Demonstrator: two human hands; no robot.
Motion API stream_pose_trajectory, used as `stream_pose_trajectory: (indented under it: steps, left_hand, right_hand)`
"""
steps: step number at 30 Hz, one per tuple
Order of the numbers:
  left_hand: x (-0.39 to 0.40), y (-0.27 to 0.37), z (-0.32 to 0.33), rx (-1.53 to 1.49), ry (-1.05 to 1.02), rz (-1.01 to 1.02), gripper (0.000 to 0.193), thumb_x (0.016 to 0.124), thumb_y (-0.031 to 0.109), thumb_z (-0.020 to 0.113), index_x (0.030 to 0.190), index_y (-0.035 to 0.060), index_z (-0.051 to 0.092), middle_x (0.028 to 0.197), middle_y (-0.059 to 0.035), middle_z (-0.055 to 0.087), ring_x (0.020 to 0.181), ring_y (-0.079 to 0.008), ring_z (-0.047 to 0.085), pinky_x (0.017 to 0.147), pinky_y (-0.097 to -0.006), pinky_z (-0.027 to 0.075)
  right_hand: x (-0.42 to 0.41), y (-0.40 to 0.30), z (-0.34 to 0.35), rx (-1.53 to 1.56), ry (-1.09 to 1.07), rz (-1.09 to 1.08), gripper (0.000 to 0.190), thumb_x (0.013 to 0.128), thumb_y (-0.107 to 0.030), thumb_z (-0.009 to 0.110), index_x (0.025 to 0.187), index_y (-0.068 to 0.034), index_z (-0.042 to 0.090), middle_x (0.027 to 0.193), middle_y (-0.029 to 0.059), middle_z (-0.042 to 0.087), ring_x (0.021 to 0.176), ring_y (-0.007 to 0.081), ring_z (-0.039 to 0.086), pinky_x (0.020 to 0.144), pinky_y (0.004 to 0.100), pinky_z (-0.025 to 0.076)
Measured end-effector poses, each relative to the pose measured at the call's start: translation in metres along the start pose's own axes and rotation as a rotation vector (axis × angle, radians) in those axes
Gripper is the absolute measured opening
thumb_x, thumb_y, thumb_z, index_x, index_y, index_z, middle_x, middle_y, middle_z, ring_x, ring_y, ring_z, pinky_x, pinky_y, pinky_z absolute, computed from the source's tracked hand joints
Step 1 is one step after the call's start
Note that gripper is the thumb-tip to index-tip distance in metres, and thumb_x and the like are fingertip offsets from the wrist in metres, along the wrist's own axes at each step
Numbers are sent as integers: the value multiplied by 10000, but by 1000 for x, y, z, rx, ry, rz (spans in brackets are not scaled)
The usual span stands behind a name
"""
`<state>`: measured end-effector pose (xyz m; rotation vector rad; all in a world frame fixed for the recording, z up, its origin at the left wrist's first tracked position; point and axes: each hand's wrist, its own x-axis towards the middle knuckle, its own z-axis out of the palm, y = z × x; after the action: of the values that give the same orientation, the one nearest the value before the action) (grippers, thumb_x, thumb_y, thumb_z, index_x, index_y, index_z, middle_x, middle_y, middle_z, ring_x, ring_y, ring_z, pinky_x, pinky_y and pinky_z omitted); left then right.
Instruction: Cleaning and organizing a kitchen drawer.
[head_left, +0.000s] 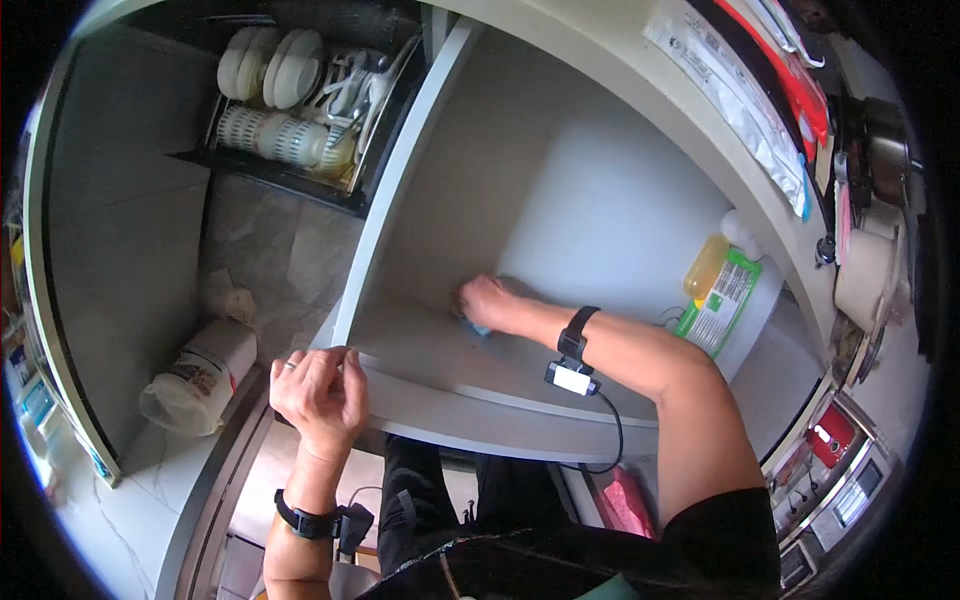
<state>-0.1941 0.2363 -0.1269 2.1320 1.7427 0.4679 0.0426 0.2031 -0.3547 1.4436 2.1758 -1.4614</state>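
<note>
My right hand (491, 304) presses a small blue cloth (478, 327) against the floor of a pale cabinet compartment (600, 180); most of the cloth is hidden under the fingers. My left hand (321, 390), with a ring on one finger, rests with curled fingers at the near end of the compartment's upright white divider (397, 180). It seems to hold on to that edge. Both wrists carry black straps with small devices, and a cable hangs from the right one.
A yellow container (706, 267) and a green-and-white pack (720, 304) lie at the compartment's right side. Bowls and cutlery stand in a black rack (285, 176) at the upper left. A plastic tub (199, 379) lies at the left.
</note>
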Motion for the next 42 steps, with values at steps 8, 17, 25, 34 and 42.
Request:
stream_pose_trajectory:
  steps: [8, 17, 25, 34, 42]
  left_hand:
    - [-3, -1, -3, 21, 4, 11, 66, 741, 61, 630, 682, 79, 608, 522, -6, 493, 461, -176, 442, 536, -309, 301]
    - [-7, -3, -4, 16, 32, 4, 56, 755, 66, 636, 701, 74, 623, 505, -7, 488, 462, -168, 463, 540, -309, 311]
    - [-12, -3, -3, 21, 10, -28, 122, 830, 73, 618, 716, 34, 599, 607, -72, 531, 548, -214, 497, 601, -322, 348]
    - [-9, -4, 1, 51, 40, 33, 67, 796, 72, 624, 729, 67, 624, 582, -47, 552, 526, -209, 520, 579, -327, 353]
    - [-21, -32, -1, -273, 153, -127, 77, 881, 35, 567, 878, 2, 637, 742, -69, 587, 647, -185, 544, 672, -280, 428]
  right_hand:
    - [65, -69, -16, 210, -55, -10, 361, 912, -188, 518, 1248, -79, 589, 1176, 238, 614, 1111, 370, 590, 949, 452, 465]
    - [-129, 50, -3, 212, -205, 217, 205, 816, -58, 546, 1001, -17, 625, 946, 248, 654, 896, 429, 625, 770, 495, 489]
    - [-200, 114, 20, 76, -529, 556, 242, 829, -158, 549, 1000, -17, 647, 988, 221, 665, 956, 387, 634, 772, 478, 502]
    - [-149, -16, -18, 433, 35, 205, 254, 878, -254, 625, 893, -2, 656, 904, 181, 623, 840, 349, 609, 753, 449, 483]
    - [-229, -46, -65, 651, 186, 188, 240, 799, -58, 686, 1035, -40, 644, 940, 115, 618, 862, 278, 626, 761, 381, 499]
